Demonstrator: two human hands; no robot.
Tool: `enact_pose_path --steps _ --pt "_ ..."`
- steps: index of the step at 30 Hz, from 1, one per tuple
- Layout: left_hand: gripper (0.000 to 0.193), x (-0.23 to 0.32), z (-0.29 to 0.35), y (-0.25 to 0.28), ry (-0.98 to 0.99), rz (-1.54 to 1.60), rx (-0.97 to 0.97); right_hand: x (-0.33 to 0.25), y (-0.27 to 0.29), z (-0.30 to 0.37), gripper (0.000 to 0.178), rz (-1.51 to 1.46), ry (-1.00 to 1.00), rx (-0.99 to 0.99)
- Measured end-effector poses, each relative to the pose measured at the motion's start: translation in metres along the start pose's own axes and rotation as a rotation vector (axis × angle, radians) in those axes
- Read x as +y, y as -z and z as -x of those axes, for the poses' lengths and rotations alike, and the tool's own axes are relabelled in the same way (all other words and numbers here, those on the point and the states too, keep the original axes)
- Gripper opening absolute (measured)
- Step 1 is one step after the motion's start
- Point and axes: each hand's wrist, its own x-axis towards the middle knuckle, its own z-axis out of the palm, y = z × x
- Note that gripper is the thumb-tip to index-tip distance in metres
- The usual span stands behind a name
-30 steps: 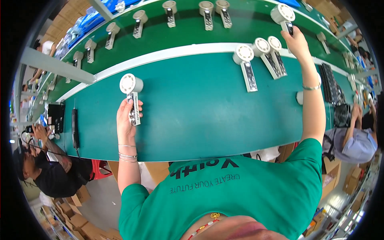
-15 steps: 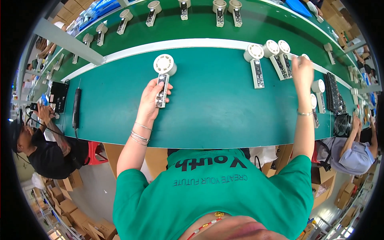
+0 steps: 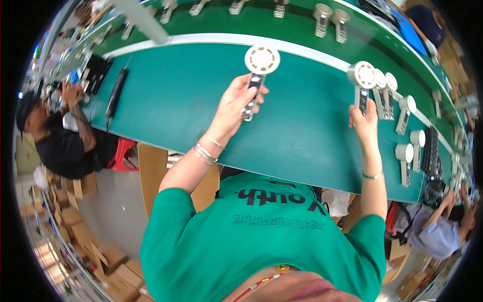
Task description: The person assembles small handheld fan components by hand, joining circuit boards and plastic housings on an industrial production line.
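Note:
My left hand is closed round the handle of a white handheld fan, its thumb on the circuit board that shows in the handle. This fan is held above the green bench with its round slotted head pointing away from me. Farther right, my right hand grips the lower handle of a second white handheld fan, which also has a bare board. Just beyond that hand, two more fans rest side by side, their heads close to the white rail. Others lie along the bench's right side.
A long black electric screwdriver lies at the bench's left. Black ribbed parts and a black square fan sit at the right end. Beyond the white rail, a green belt carries several fans. Co-workers sit at both sides.
My right hand has left the fans at the far right, come nearer and left, and taken hold of another fan. My left hand still holds its fan. The whole view has turned.

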Motion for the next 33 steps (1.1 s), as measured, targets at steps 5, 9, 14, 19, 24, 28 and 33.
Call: enact_pose_path --steps 5,9,14,19,24,28,33 --pt "0.041 0.008 0.008 -0.014 -0.132 0.060 -0.067 -0.027 -0.011 0.026 0.018 -0.284 -0.057 -0.147" --pt "0.051 0.010 0.016 -0.018 -0.104 0.189 -0.069 -0.039 -0.022 0.039 0.020 -0.357 -0.085 -0.203" --pt "0.057 0.008 0.018 -0.014 -0.089 0.255 -0.057 -0.040 -0.025 0.043 0.019 -0.363 -0.085 -0.219" --pt "0.054 0.008 0.020 -0.015 -0.113 0.235 -0.072 -0.041 -0.023 0.045 0.020 -0.364 -0.080 -0.207" --pt "0.051 0.008 0.020 -0.013 -0.109 0.278 -0.077 -0.046 -0.023 0.048 0.021 -0.351 -0.098 -0.225" --pt "0.050 0.009 0.020 -0.011 -0.110 0.224 -0.089 -0.052 -0.023 0.052 0.020 -0.381 -0.100 -0.195" --pt "0.050 0.010 0.019 -0.011 -0.128 0.191 -0.078 -0.054 -0.022 0.055 0.020 -0.366 -0.080 -0.204"
